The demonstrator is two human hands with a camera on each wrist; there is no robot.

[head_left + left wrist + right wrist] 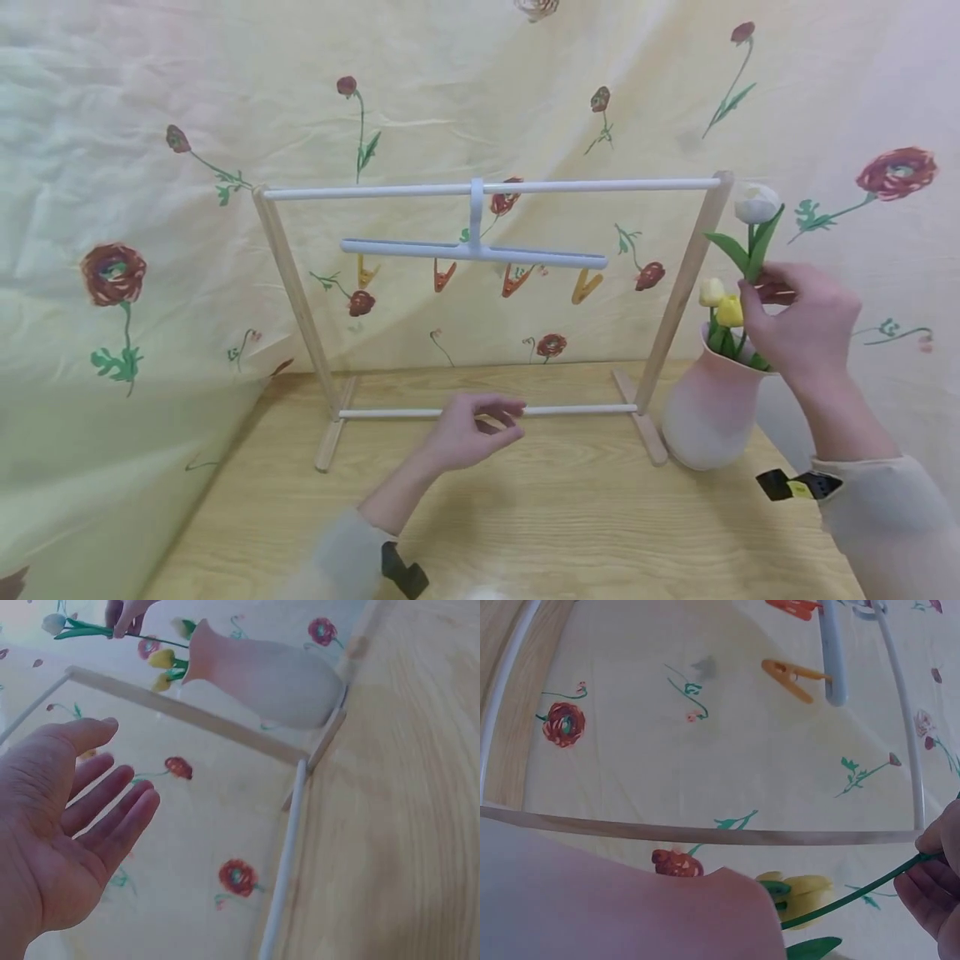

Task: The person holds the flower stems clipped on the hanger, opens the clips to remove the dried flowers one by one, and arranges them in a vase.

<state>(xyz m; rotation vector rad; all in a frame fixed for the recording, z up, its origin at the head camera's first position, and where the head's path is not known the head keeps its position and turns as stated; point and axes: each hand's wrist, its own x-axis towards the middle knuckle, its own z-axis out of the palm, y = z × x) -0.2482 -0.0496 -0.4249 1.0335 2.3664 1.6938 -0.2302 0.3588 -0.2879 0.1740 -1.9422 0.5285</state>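
Note:
My right hand (806,321) pinches an artificial white tulip (757,204) by its stem, just below the green leaves. The bloom points upward, above the mouth of a pink and white vase (712,408). In the right wrist view the green stem (862,891) slants from the fingers down to the vase mouth. A yellow tulip (729,311) and a cream tulip (711,292) stand in the vase. My left hand (468,433) holds nothing; its fingers are loosely bent near the white lower bar (577,410) of a small rack. The left wrist view shows its palm (67,825).
The wooden rack's right post (678,300) stands left of the vase. From its top bar (600,186) hangs a pale blue hanger (420,248) with several clips, including a yellow-orange clip (587,286). A flowered cloth (465,333) hangs behind the wooden table (570,517).

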